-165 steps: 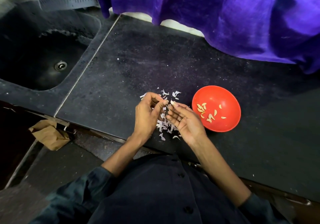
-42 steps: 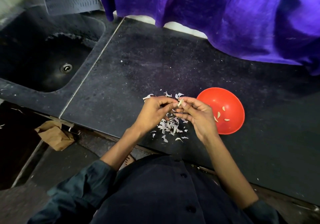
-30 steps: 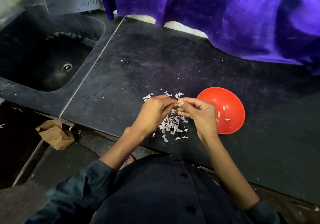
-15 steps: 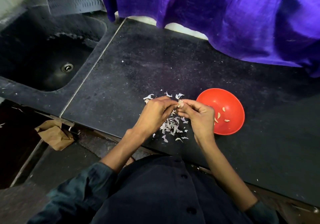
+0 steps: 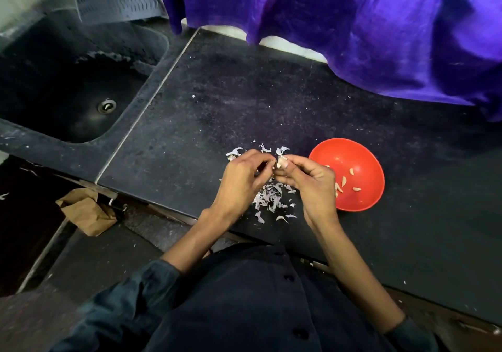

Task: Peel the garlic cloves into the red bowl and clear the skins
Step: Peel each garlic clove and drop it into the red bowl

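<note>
Counter (image 5: pixel 244 101): sink (image 5: pixel 68 101) set in at left; bowl (image 5: pixel 366 161) at right, peeled cloves (image 5: pixel 350 172) inside; skins (image 5: pixel 271 199) heaped just left of bowl; both hands (image 5: pixel 241 177) (image 5: pixel 312 180) above skins; cloth (image 5: pixel 353 25) hanging behind.

There is one camera, worn on the person's head. It looks forward and down from high up, close over the dark worktop (image 5: pixel 244 101). The wide lens bends the edges. The two hands sit near the middle, the sink (image 5: pixel 68 101) is at the upper left, and the person's own dark shirt (image 5: pixel 258 311) fills the bottom.
</note>
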Motion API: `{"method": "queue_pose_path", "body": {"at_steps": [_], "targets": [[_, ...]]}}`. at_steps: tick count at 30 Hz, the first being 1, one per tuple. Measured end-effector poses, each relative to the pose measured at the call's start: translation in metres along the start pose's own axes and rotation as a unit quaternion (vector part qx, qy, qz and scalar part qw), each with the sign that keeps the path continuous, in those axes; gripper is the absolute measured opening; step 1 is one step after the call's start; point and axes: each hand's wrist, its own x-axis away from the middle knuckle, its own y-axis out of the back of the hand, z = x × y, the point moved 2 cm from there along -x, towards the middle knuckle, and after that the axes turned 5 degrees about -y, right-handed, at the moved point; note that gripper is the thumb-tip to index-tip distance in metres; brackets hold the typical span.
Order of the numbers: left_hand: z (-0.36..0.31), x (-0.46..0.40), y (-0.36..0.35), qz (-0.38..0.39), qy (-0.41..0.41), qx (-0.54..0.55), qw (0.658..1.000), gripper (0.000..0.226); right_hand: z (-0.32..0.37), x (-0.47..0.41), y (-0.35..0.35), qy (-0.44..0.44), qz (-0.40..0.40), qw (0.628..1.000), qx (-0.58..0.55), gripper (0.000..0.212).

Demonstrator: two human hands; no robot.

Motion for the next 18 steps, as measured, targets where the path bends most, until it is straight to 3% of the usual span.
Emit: {"method": "queue_pose_path", "body": {"at_steps": [4,10,18], "targets": [[0.010,-0.002,0.002,-0.003,0.036,0.017,0.999,0.012,0.000,0.002,0.003,-0.027,0.028,0.999,-0.035,0.012],[0.008,0.002,0.000,0.023,0.131,0.256,0.957,0.024,-0.003,0.001,0.009,-0.104,0.041,0.989,-0.093,0.011],[0.003,-0.001,-0.002,-0.003,0.134,0.307,0.942,0.007,-0.004,0.001,0.005,-0.192,0.078,0.972,-0.111,0.012]]}}
